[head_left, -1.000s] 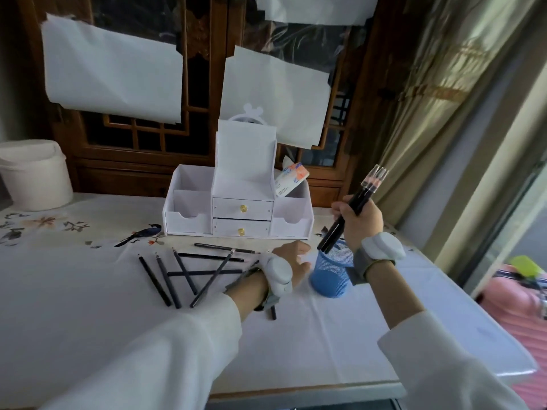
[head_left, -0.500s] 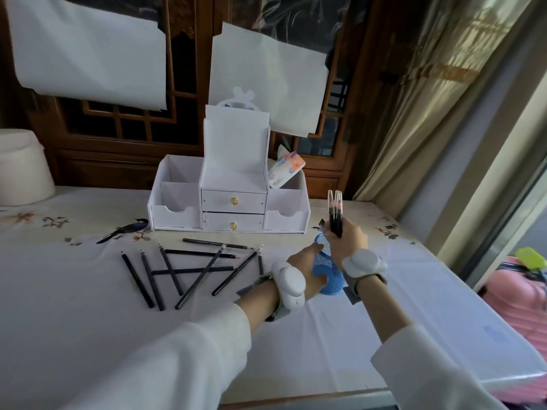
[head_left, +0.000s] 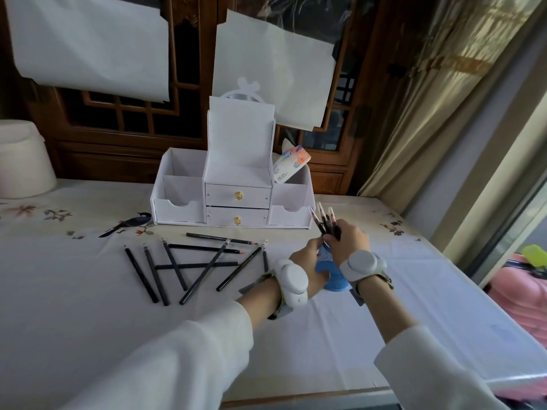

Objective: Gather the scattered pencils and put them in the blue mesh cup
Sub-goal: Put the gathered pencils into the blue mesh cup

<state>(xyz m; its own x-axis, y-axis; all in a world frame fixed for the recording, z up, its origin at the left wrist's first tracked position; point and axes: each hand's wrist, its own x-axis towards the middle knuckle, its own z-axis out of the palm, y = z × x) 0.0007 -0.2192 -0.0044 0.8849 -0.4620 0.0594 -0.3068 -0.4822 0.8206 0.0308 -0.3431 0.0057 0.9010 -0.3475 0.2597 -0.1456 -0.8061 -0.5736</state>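
The task looks partly done — one small bundle is going in, and most of the pencils are still out on the desk [head_left: 88,291]. The right hand [head_left: 350,242] has its grip closed around a bundle of pencils [head_left: 325,221], tips fanned upward toward twelve o'clock, lower ends down at the mouth of the blue mesh cup [head_left: 333,273]; whether those ends have already passed the rim I cannot tell, since the hand hides it. The left hand [head_left: 307,258] is wrapped on the cup's nine o'clock side, its grip clamped on the mesh wall to steady it; the cup stands between the two wrists, near the desk's centre and at about five o'clock from the white organiser [head_left: 236,196].

Left to do, in my judgement: release this bundle so it drops fully in, then fetch the scattered pencils [head_left: 195,266] — roughly nine dark ones, some crossing each other, lying at nine o'clock from the cup and well apart from it; one short one [head_left: 265,260] lies just beside the left wrist. So the larger share of the gathering remains, probably two or three more handfuls.
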